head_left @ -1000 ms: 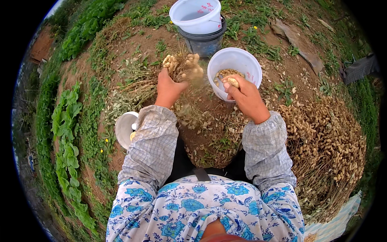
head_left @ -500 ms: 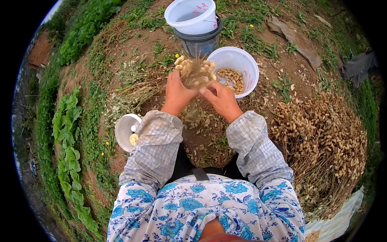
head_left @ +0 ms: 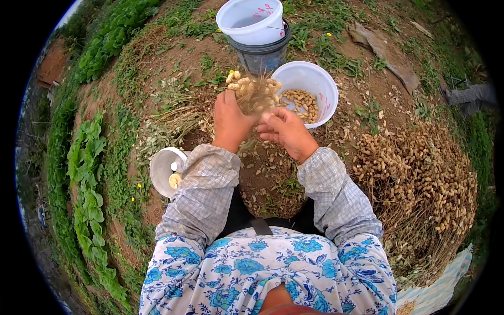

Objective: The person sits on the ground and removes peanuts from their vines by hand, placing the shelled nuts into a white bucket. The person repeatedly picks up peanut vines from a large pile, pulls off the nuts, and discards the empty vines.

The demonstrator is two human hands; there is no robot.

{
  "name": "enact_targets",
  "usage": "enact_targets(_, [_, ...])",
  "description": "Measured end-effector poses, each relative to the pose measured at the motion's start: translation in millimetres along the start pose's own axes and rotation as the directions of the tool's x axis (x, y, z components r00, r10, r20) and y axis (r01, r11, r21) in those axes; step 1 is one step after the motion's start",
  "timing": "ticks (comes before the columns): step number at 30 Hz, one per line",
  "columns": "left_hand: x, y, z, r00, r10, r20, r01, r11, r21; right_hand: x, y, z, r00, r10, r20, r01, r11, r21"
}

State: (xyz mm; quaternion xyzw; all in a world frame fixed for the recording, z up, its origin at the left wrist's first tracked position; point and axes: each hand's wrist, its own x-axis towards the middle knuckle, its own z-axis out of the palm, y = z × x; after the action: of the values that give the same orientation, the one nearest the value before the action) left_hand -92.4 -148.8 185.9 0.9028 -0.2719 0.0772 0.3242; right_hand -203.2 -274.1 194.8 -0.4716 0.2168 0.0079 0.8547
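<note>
My left hand (head_left: 231,122) is closed around a bunch of dried peanut plants (head_left: 255,90). Pale pods stick out above its fingers, and thin roots blur among them. Beside the bunch, on its right, my right hand (head_left: 290,132) has its fingers curled together at the root ends. Whatever those fingers pinch is too small or hidden to tell. Just beyond the hands, a white bucket (head_left: 332,97) leans tilted with its mouth partly toward me. Loose peanuts (head_left: 303,103) cover part of its bottom.
A white bucket (head_left: 247,32) sits in a dark bucket (head_left: 261,56) at the far side. Stripped stalks (head_left: 176,121) lie left. A small white bucket (head_left: 158,173) is beside my left forearm. To the right rises a large heap of peanut plants (head_left: 420,178), near a pale sheet (head_left: 443,281).
My right hand has shifted slightly right, its fingers more curled beside the roots. The bunch stays in my left hand at nearly the same place.
</note>
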Motion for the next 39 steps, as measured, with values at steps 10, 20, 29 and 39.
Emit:
enact_targets(10, [-7.6,14.5,2.9,0.996,0.092,-0.022,-0.090,0.993,0.076,7.0,4.6,-4.6,0.998,0.014,-0.059,-0.015,1.000,-0.016])
enact_targets(20, [2.3,-3.4,2.7,0.998,-0.064,0.021,0.064,0.998,0.004,-15.1,8.7,11.1,0.961,-0.230,0.153,0.276,0.770,-0.575])
enact_targets(29, [17.6,-43.3,3.2,0.959,-0.178,0.222,0.269,0.820,-0.505,17.6,-31.7,-71.4,0.571,-0.813,0.116,0.251,0.039,-0.967])
enact_targets(39, [11.6,-10.3,-3.7,0.938,-0.038,0.345,0.229,0.813,-0.535,16.8,-4.9,-22.8,0.762,-0.637,0.115,0.439,0.377,-0.815])
